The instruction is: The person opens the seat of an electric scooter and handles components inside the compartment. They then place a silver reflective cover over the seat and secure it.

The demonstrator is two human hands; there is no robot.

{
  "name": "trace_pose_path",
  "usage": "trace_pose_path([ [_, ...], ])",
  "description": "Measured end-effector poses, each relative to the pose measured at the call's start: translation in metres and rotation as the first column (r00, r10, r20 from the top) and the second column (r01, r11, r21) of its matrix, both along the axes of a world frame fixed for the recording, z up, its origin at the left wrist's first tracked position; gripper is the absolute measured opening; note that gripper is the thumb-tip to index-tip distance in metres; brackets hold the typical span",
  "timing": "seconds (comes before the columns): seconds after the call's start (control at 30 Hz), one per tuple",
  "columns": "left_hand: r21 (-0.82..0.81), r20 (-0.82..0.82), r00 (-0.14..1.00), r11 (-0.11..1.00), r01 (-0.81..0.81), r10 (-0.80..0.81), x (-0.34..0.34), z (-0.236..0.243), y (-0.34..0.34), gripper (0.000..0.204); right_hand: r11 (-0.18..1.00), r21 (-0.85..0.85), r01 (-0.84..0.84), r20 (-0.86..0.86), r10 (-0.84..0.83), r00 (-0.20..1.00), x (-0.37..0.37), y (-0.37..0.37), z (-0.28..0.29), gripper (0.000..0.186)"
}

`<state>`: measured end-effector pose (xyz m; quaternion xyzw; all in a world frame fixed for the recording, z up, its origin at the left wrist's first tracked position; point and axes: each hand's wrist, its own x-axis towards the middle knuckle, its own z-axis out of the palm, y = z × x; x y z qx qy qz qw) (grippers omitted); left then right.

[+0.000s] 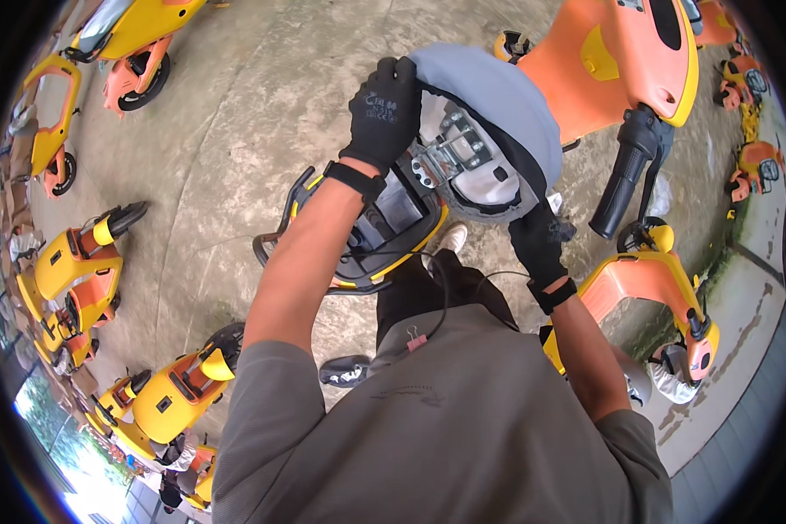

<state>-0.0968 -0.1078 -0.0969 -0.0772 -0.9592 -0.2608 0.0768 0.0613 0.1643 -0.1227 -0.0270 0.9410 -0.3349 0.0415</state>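
A scooter seat [491, 177] stands tipped up in front of me, its pale underside and metal hinge [454, 148] facing me. A smooth grey seat cover [502, 92] with a dark inner edge wraps its far side. My left hand [384, 118], in a black glove, is closed on the cover's upper left edge. My right hand [540, 243], gloved alike, grips the edge at the lower right; its fingertips are partly hidden. Below the hinge, the scooter's open seat compartment [391, 214] shows, with a black rear rack [275, 249] beside it.
The scooter's orange front body [646, 61] and black handlebar grip [622, 179] rise at the upper right. Another orange scooter [642, 284] stands to my right. Several yellow scooters [162, 406] line the left side. My shoe [345, 371] rests on the concrete floor [210, 218].
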Motion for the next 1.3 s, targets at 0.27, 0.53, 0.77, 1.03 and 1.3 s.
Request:
trace_pose_path([
  [0.27, 0.263, -0.242, 0.97, 0.961, 0.085, -0.02, -0.011, -0.009, -0.006, 0.067, 0.999, 0.052, 0.009, -0.023, -0.008, 1.0, 0.004, -0.005, 0.015, 0.023],
  [0.53, 0.367, -0.358, 0.927, 0.895, 0.252, -0.115, -0.029, 0.006, -0.006, 0.052, 0.969, 0.224, -0.1, 0.071, 0.085, 0.994, 0.005, 0.001, 0.017, 0.019],
  [0.77, 0.261, -0.226, 0.919, 0.889, 0.376, -0.322, -0.057, 0.023, -0.012, 0.046, 0.925, 0.34, -0.17, -0.018, 0.187, 0.982, 0.016, -0.005, 0.016, 0.012],
  [1.03, 0.141, -0.16, 0.891, 0.883, 0.447, -0.426, -0.072, 0.028, -0.014, 0.037, 0.974, 0.174, -0.148, 0.08, 0.136, 0.987, 0.016, -0.02, 0.037, 0.015],
  [1.3, 0.264, 0.503, 0.847, 0.964, 0.039, -0.172, -0.03, 0.048, -0.017, 0.046, 0.988, 0.134, -0.08, 0.114, 0.065, 0.991, 0.003, -0.018, 0.035, 0.024],
])
